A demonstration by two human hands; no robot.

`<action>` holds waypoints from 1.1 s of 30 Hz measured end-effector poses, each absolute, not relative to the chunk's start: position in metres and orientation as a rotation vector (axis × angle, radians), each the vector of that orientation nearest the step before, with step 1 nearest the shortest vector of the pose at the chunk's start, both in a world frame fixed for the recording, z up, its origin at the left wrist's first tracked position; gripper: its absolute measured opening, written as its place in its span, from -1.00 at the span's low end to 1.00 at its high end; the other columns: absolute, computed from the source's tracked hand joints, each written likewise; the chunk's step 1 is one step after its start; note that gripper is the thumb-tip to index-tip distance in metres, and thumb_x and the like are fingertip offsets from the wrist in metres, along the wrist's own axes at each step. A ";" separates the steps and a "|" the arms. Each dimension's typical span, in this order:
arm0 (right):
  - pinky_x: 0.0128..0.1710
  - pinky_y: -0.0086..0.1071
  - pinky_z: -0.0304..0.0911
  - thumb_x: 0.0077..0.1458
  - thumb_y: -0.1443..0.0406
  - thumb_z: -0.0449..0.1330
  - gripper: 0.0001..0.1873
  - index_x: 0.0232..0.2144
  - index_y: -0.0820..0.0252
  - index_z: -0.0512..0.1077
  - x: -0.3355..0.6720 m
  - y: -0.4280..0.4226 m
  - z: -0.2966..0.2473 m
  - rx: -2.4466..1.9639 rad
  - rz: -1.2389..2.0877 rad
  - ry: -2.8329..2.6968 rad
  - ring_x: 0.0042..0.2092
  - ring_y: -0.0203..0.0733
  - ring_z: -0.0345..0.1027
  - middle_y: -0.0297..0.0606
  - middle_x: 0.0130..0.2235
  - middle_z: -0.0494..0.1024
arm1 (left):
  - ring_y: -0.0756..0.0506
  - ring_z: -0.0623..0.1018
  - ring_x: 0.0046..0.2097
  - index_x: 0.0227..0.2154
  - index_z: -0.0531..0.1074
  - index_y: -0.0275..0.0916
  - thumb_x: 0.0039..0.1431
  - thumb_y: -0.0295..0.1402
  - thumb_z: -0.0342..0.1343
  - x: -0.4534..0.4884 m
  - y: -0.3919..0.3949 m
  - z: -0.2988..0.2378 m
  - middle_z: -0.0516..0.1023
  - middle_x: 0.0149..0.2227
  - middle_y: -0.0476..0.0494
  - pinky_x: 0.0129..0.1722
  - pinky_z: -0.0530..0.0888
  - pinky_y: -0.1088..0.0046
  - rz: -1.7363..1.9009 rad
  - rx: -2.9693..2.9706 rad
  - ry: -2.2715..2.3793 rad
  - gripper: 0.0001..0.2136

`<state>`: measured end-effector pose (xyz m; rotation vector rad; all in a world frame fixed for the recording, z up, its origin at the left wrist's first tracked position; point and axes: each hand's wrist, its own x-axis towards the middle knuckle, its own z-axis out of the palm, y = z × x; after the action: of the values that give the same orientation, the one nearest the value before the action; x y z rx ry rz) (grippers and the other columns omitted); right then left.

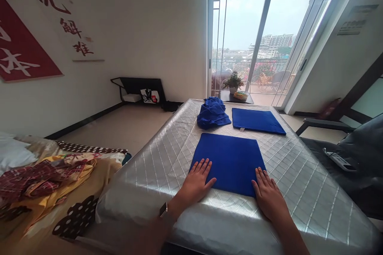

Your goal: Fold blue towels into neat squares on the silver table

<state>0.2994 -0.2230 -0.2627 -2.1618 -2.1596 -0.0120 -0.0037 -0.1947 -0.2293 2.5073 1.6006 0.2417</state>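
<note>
A folded blue cloth (229,159) lies flat on a table covered with a silver quilted sheet (161,155). My left hand (197,181) rests flat on the cloth's near left corner, fingers stretched out. Pressed flat on the near right corner is my right hand (269,195), also open. Farther back lies a second folded blue cloth (257,120). To its left sits a crumpled pile of blue cloths (213,113).
A bed with patterned bedding and red plaid fabric (44,179) is at the left. A dark chair with a remote (339,159) stands at the right. Glass balcony doors (263,36) and a small table with a potted plant (233,83) are beyond the table.
</note>
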 end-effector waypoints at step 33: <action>0.38 -0.14 -0.23 0.37 0.18 -0.29 -0.34 0.40 0.39 -0.04 0.298 -0.150 -0.243 -2.263 -0.046 -2.164 0.44 -0.09 -0.25 -0.15 0.44 -0.08 | -0.15 0.07 0.42 0.35 0.11 -0.37 0.42 0.08 -0.44 0.112 -0.143 -0.197 0.08 0.40 -0.29 0.37 0.02 0.26 0.135 2.730 1.131 -0.29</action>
<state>0.2979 -0.1503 -0.2434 -2.2632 -2.1640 -0.0464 0.1116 -0.1429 -0.1970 2.7295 1.1309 0.1349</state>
